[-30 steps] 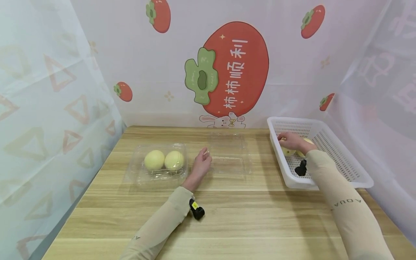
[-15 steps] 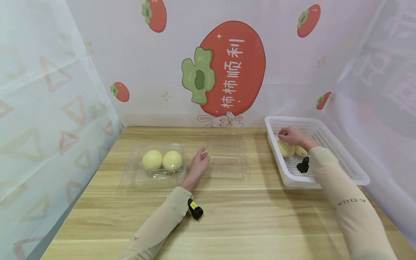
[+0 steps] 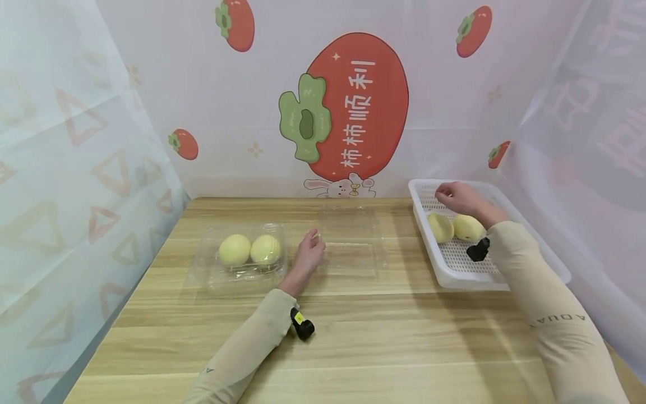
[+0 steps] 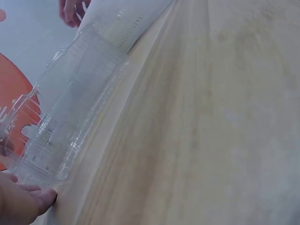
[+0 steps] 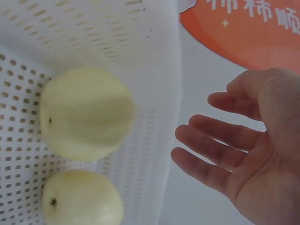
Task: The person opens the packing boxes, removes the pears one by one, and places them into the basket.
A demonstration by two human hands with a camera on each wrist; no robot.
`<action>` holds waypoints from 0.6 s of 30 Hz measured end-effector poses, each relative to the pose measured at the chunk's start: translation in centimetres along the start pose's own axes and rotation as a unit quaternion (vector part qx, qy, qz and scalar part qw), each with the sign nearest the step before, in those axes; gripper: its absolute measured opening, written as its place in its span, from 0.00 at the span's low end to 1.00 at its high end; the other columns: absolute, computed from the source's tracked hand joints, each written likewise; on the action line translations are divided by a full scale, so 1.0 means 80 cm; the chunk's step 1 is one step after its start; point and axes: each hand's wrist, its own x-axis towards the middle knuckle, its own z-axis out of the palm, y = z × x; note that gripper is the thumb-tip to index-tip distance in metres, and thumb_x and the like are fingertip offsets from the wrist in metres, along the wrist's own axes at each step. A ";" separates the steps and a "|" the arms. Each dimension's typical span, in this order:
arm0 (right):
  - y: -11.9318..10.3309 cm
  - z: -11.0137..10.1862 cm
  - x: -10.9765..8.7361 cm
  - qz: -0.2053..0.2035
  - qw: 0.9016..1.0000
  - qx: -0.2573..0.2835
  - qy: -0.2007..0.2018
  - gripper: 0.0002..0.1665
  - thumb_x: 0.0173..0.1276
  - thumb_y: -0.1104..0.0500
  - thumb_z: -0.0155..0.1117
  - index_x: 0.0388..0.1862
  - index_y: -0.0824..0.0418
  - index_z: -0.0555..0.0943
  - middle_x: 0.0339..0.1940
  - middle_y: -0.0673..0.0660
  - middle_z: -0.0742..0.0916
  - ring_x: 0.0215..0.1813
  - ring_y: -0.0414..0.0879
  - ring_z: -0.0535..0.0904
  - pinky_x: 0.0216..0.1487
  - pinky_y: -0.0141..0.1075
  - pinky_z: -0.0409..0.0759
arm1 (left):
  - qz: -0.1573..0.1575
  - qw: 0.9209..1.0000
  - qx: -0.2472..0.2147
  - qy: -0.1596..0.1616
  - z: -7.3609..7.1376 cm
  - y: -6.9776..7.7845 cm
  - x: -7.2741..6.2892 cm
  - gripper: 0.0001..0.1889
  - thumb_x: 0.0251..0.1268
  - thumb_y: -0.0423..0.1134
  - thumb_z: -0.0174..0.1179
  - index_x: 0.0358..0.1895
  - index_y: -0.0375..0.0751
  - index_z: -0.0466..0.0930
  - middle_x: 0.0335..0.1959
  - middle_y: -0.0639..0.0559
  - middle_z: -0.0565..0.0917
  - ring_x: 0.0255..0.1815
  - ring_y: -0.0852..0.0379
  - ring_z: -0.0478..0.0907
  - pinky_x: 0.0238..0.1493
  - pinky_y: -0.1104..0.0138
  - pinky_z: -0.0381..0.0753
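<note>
In the head view, my left hand (image 3: 309, 252) is at the left edge of a clear, hinged plastic box (image 3: 350, 255) standing open with its lid folded back. The left wrist view has the thumb at the corner of this box (image 4: 70, 112), with a fingertip showing through the plastic. My right hand (image 3: 459, 197) hovers over the far part of a white perforated basket (image 3: 434, 269), holding nothing. Its fingers (image 5: 215, 159) are apart and slightly bent in the right wrist view. Beneath it, two pale yellow pears, one (image 5: 86, 112) beside the other (image 5: 82, 199), lie in the basket.
Left of my left hand, a second clear plastic box (image 3: 247, 280) contains two pale yellow pears (image 3: 235, 250). All of this stands on a wooden table (image 3: 353, 342), with a printed cloth backdrop (image 3: 242, 101) behind and at both sides.
My right hand has let go of the left pear in the basket and risen up and back from it. My left hand stays at the box edge. The head view has shifted slightly.
</note>
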 end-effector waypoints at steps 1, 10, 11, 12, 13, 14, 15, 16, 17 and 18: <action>-0.004 -0.003 0.000 -0.006 1.000 0.003 0.003 0.20 0.75 0.58 0.49 0.51 0.72 0.79 0.48 0.74 0.85 0.51 0.66 0.81 0.54 0.59 0.78 | 0.002 1.000 0.004 -0.001 -0.001 0.000 0.000 0.34 0.67 0.38 0.49 0.77 0.42 0.54 0.75 0.37 0.62 0.76 0.40 0.61 0.74 0.48 0.64; -0.041 -0.020 -0.011 -0.040 0.998 0.015 0.041 0.17 0.76 0.58 0.51 0.49 0.70 0.81 0.48 0.72 0.85 0.50 0.66 0.82 0.52 0.58 0.79 | 0.016 0.999 0.049 0.001 -0.003 0.010 -0.008 0.35 0.66 0.39 0.50 0.77 0.50 0.53 0.61 0.36 0.75 0.50 0.49 0.79 0.40 0.62 0.78; -0.046 -0.022 -0.012 -0.043 0.998 0.013 0.046 0.16 0.75 0.58 0.52 0.49 0.69 0.82 0.47 0.71 0.86 0.48 0.65 0.82 0.51 0.57 0.80 | 0.019 0.999 0.050 0.000 -0.003 0.012 -0.010 0.35 0.66 0.39 0.49 0.77 0.50 0.53 0.53 0.39 0.79 0.38 0.54 0.79 0.32 0.66 0.75; -0.052 -0.023 -0.014 -0.051 0.997 0.009 0.051 0.16 0.75 0.59 0.53 0.48 0.68 0.82 0.46 0.70 0.86 0.47 0.63 0.83 0.50 0.57 0.80 | 0.025 0.998 0.053 0.000 -0.004 0.015 -0.011 0.35 0.66 0.39 0.49 0.77 0.49 0.53 0.44 0.42 0.80 0.28 0.58 0.76 0.25 0.69 0.71; -0.057 -0.023 -0.015 -0.055 0.997 0.006 0.054 0.15 0.74 0.58 0.54 0.47 0.67 0.83 0.45 0.69 0.87 0.46 0.62 0.83 0.49 0.56 0.80 | 0.030 0.998 0.051 -0.001 -0.005 0.018 -0.012 0.35 0.66 0.38 0.49 0.77 0.48 0.54 0.36 0.45 0.79 0.20 0.61 0.69 0.20 0.71 0.68; -0.062 -0.023 -0.016 -0.061 0.997 0.005 0.056 0.14 0.74 0.59 0.54 0.47 0.67 0.83 0.44 0.68 0.87 0.45 0.60 0.83 0.49 0.55 0.80 | 0.035 0.998 0.051 -0.003 -0.006 0.020 -0.013 0.34 0.66 0.37 0.49 0.77 0.47 0.54 0.31 0.47 0.76 0.14 0.62 0.62 0.16 0.72 0.65; -0.067 -0.023 -0.017 -0.068 0.996 0.004 0.058 0.14 0.74 0.59 0.54 0.46 0.66 0.83 0.43 0.67 0.88 0.44 0.60 0.83 0.48 0.54 0.80 | 0.041 0.998 0.049 -0.004 -0.007 0.023 -0.014 0.34 0.67 0.37 0.48 0.77 0.47 0.54 0.29 0.48 0.75 0.13 0.64 0.61 0.14 0.73 0.64; -0.071 -0.022 -0.018 -0.074 0.996 0.002 0.059 0.14 0.74 0.59 0.54 0.46 0.66 0.83 0.43 0.67 0.88 0.44 0.59 0.83 0.47 0.53 0.80 | 0.047 0.998 0.049 -0.004 -0.008 0.026 -0.016 0.33 0.67 0.37 0.48 0.77 0.47 0.55 0.31 0.46 0.77 0.12 0.65 0.61 0.13 0.73 0.64; -0.076 -0.022 -0.019 -0.077 0.995 0.002 0.061 0.14 0.74 0.59 0.54 0.46 0.65 0.84 0.43 0.66 0.88 0.44 0.58 0.83 0.47 0.53 0.80 | 0.051 0.998 0.046 -0.005 -0.009 0.029 -0.017 0.33 0.68 0.37 0.48 0.76 0.47 0.56 0.35 0.41 0.79 0.12 0.65 0.62 0.12 0.74 0.64; -0.080 -0.022 -0.020 -0.080 0.995 0.003 0.062 0.13 0.74 0.59 0.54 0.45 0.65 0.84 0.43 0.65 0.88 0.44 0.58 0.83 0.48 0.53 0.80 | 0.055 0.998 0.044 -0.005 -0.010 0.032 -0.018 0.32 0.68 0.37 0.48 0.76 0.48 0.57 0.42 0.39 0.80 0.13 0.63 0.62 0.12 0.74 0.64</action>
